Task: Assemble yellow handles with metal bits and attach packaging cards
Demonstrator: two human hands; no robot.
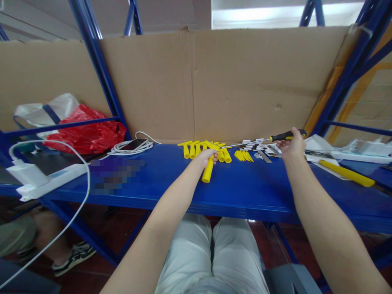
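Observation:
My left hand (pixel 209 157) is wrapped round a yellow T-shaped tool with a thick round handle (pixel 207 173), held just over the blue shelf. In my right hand (pixel 293 145) is a screwdriver (pixel 280 136) with a black and yellow handle. Its long shaft points left, and the tip reaches the head of the yellow tool; whether it sits in a screw is too small to tell. Behind my left hand stands a row of similar yellow T-shaped tools (pixel 192 150). Yellow triangular pieces (pixel 243 155), small screws (pixel 258 155) and metal blades (pixel 266 157) lie between my hands.
A cardboard sheet (pixel 239 81) walls off the back. To the left are a power strip (pixel 55 179), a phone with coiled white cable (pixel 134 145) and a red plastic bag (pixel 88 130). At right lies a long yellow-handled object (pixel 347 172). Another person's leg (pixel 49 232) shows below left.

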